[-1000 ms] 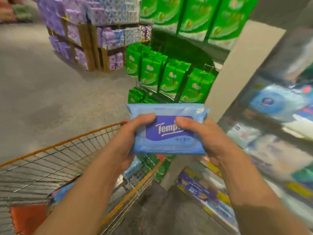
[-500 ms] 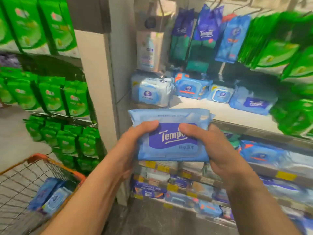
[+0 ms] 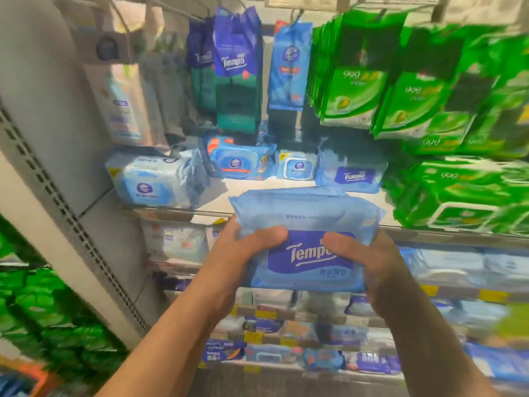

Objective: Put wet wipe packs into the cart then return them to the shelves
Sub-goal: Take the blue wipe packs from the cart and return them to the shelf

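I hold a light blue Tempo wet wipe pack (image 3: 306,213) with a dark blue label in front of me. My left hand (image 3: 237,253) grips its left end, thumb on top. My right hand (image 3: 372,265) grips its right end, thumb on the label. The pack is level with the front edge of a white shelf (image 3: 217,196). On that shelf lies another Tempo pack (image 3: 352,173) at the back, just beyond the one I hold. Only an orange corner of the cart (image 3: 37,376) shows at the bottom left.
More blue wipe packs (image 3: 154,179) (image 3: 237,159) lie on the same shelf to the left. Green packs (image 3: 463,193) fill the right side and hang above (image 3: 349,81). Blue bags (image 3: 237,61) hang at the top. Lower shelves (image 3: 272,313) hold more packs. A grey upright (image 3: 57,179) stands left.
My view has swung right from the cart to the shelves. Both hands have carried the pack up and closer to the white shelf.
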The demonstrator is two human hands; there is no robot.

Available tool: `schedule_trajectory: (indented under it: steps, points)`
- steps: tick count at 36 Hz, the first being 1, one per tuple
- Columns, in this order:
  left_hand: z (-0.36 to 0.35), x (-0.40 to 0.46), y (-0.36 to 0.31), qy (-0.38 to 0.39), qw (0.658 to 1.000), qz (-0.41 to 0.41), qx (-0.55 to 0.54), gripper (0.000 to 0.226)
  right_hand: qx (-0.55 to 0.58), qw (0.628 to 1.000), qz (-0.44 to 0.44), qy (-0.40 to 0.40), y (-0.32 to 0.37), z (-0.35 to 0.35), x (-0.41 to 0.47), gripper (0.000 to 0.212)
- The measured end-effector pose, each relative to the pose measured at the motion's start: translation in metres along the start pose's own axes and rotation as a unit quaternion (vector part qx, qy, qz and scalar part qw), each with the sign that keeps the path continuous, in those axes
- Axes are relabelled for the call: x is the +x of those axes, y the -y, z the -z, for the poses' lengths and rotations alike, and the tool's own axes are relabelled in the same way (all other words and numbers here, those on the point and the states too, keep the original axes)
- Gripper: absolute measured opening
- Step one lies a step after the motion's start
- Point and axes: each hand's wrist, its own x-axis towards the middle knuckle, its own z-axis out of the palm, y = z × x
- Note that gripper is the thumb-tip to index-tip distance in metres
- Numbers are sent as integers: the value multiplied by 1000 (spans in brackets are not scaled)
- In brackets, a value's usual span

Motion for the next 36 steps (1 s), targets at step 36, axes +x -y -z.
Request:
schedule_trajectory:
  steps: [36]
  points:
    - [-72, 216, 72, 120, 982, -27, 145, 77, -58, 995, -21, -73, -19, 153, 130, 66]
